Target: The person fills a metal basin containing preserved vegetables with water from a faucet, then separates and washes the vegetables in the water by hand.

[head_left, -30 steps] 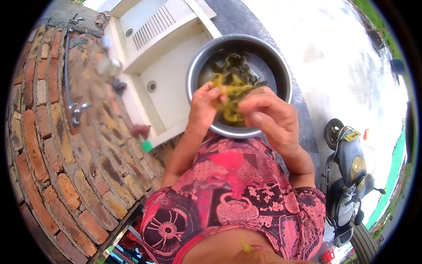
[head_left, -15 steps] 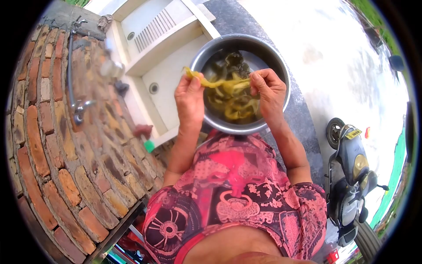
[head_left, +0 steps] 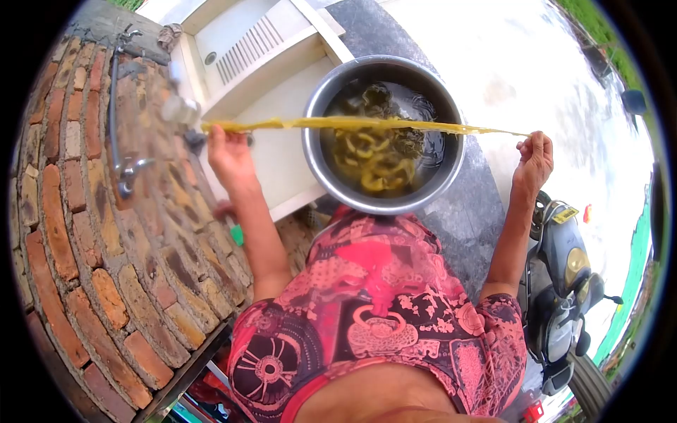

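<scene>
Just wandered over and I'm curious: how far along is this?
Looks done: one yellow strip is stretched out above the basin. In hand: left hand and right hand hold its ends. Probably left: yellow pieces and a dark clump inside; total progress unclear.

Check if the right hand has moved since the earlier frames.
Yes. It has moved right, from over the metal basin's right side to well outside the rim; the right hand now sits clear of the metal basin.

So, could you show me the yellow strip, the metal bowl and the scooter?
Yellow strip [head_left: 352,123]: head view, middle stretch.
Metal bowl [head_left: 384,209]: head view, rim nearest the person.
Scooter [head_left: 577,261]: head view, gold panel.
</scene>
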{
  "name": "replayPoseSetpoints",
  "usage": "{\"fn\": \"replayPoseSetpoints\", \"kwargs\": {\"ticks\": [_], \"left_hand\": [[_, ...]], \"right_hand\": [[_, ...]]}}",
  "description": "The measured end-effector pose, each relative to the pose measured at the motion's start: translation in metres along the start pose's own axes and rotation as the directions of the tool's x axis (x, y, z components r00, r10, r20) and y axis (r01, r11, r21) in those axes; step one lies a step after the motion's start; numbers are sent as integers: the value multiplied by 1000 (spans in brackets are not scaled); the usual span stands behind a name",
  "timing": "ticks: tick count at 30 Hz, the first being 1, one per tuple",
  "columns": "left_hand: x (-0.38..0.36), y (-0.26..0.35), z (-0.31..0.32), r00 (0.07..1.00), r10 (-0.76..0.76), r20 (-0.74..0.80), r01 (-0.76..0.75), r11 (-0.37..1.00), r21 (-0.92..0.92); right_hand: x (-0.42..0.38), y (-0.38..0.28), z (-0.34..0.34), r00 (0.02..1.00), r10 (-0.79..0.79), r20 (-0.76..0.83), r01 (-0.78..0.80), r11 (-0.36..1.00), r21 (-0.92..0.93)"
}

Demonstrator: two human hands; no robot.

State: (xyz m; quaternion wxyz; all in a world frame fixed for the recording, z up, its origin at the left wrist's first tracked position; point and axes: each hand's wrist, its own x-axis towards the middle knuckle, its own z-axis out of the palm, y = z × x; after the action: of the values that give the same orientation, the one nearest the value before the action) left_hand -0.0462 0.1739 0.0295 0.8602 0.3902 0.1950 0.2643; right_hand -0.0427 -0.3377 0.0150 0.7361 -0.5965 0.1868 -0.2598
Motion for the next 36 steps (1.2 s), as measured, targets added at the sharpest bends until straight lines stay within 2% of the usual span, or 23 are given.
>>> {"fn": "replayPoseSetpoints", "kwargs": {"ticks": [1, 3, 5, 7, 8, 11, 12, 13, 15, 16, 19, 22, 23, 25, 26, 27, 28, 29, 31, 32, 34, 35, 36], "left_hand": [[7, -1, -9, 1000, -3, -2, 3, 1000, 2], [25, -5, -39, 994, 48, -98, -47, 999, 15], [41, -4, -69, 991, 18, -133, -22, 999, -27], [55, -2, -95, 963, 53, -262, -47, 998, 28], [55, 1, -94, 940, 65, -336, -64, 998, 13], [78, 7, -139, 948, 143, -283, -154, 988, -18], [70, 12, -120, 909, 182, -374, -191, 982, 13], [72, 15, -120, 909, 180, -377, -189, 982, 14], [86, 25, -124, 878, 248, -410, -246, 968, 58], [94, 32, -130, 858, 282, -429, -273, 958, 84], [125, 49, -138, 793, 387, -471, -361, 921, 149], [146, 55, -128, 746, 391, -539, -337, 920, 201], [150, 56, -124, 729, 402, -555, -320, 916, 242], [155, 59, -113, 725, 433, -537, -348, 902, 256], [157, 63, -107, 720, 464, -516, -375, 886, 274], [162, 67, -97, 717, 496, -490, -404, 868, 288], [173, 77, -90, 720, 458, -521, -371, 889, 269], [192, 82, -103, 723, 458, -517, -377, 889, 260], [228, 83, -144, 908, 208, -364, -239, 970, -42], [219, 76, -116, 887, 267, -378, -265, 963, 57], [172, 59, -24, 866, 408, -288, -357, 909, 214], [175, 45, -10, 903, 380, -202, -347, 920, 179], [157, 33, 24, 890, 413, -194, -359, 896, 263]], "right_hand": [[4, -4, -9, 998, -2, -59, 1, 1000, -9], [20, -2, -40, 997, 2, -75, 4, 997, 79], [30, -13, -60, 991, 21, -130, 1, 987, 162], [40, -31, -71, 965, 32, -262, 25, 977, 210], [47, -38, -79, 962, 5, -274, 62, 970, 235], [79, -55, -121, 955, -51, -291, 142, 943, 301], [89, -63, -132, 953, -58, -297, 144, 949, 279], [99, -71, -143, 951, -63, -302, 145, 956, 255], [136, -78, -200, 993, -60, -101, 96, 906, 412], [148, -90, -208, 979, -27, -202, 115, 891, 440], [183, -128, -242, 983, -4, -186, 107, 829, 548], [204, -157, -244, 952, 29, -305, 151, 822, 549], [196, -167, -225, 952, 28, -305, 151, 822, 549], [183, -178, -193, 967, -68, -244, 184, 851, 492], [200, -180, -205, 971, -149, -186, 217, 876, 431], [218, -185, -217, 966, -180, -187, 241, 887, 393], [225, -197, -217, 959, -207, -193, 267, 889, 371], [231, -212, -212, 952, -231, -199, 290, 889, 355], [228, -245, -190, 945, -272, -181, 319, 885, 340], [218, -256, -177, 940, -293, -175, 336, 886, 321], [202, -276, -154, 941, -305, -148, 337, 891, 303], [196, -282, -146, 940, -311, -138, 339, 893, 295], [192, -283, -141, 940, -314, -131, 339, 896, 287]]}}
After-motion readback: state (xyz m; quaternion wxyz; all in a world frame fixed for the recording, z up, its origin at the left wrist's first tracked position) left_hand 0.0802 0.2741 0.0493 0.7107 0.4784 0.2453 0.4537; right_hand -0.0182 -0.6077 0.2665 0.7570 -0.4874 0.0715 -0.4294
